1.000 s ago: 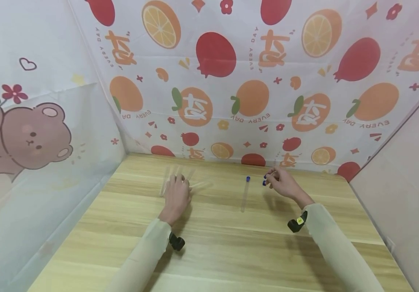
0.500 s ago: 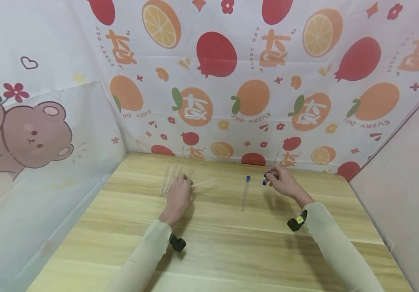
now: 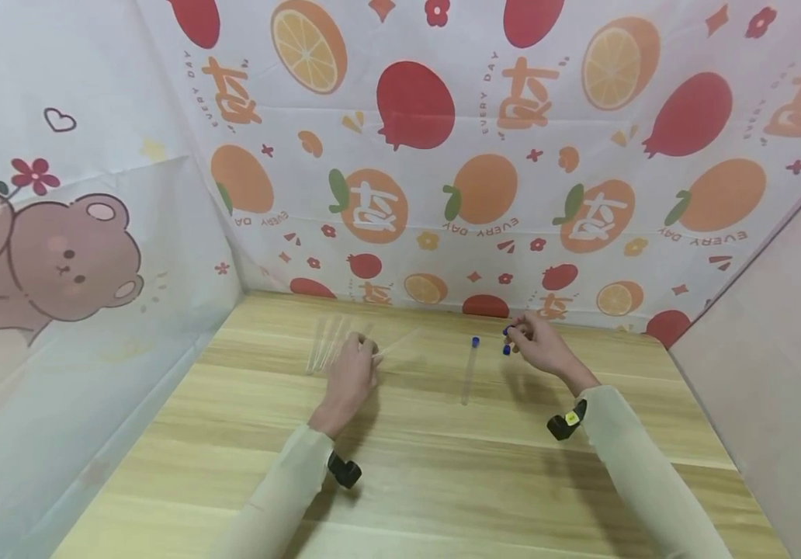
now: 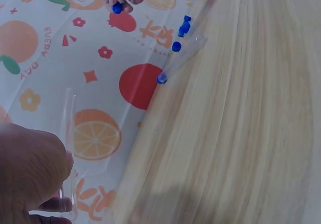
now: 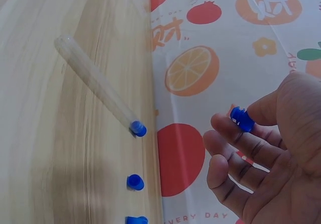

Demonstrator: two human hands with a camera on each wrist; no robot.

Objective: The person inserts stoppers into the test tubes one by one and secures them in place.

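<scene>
My left hand [image 3: 350, 376] grips a clear, uncapped test tube [image 4: 69, 118], which stands out past the fingers and points up to the right in the head view. On the right, my right hand [image 3: 543, 349] pinches a blue cap [image 5: 242, 119] between thumb and index finger, its other fingers loosely bent. Between the hands lies a test tube with a blue cap on its end [image 5: 98, 78]. Loose blue caps [image 5: 135, 182] lie on the table beside the right hand. Several more clear tubes [image 3: 318, 341] lie side by side just left of my left hand, partly hidden by it.
The wooden table [image 3: 400, 481] ends at the back against a fruit-printed cloth [image 3: 428, 186], close behind both hands. A bear-printed cloth [image 3: 72, 256] hangs on the left, and a pale wall [image 3: 785, 326] borders the right side.
My left hand has shifted slightly right, away from the row of tubes, taking one tube with it. My right hand stays almost in place with the cap.
</scene>
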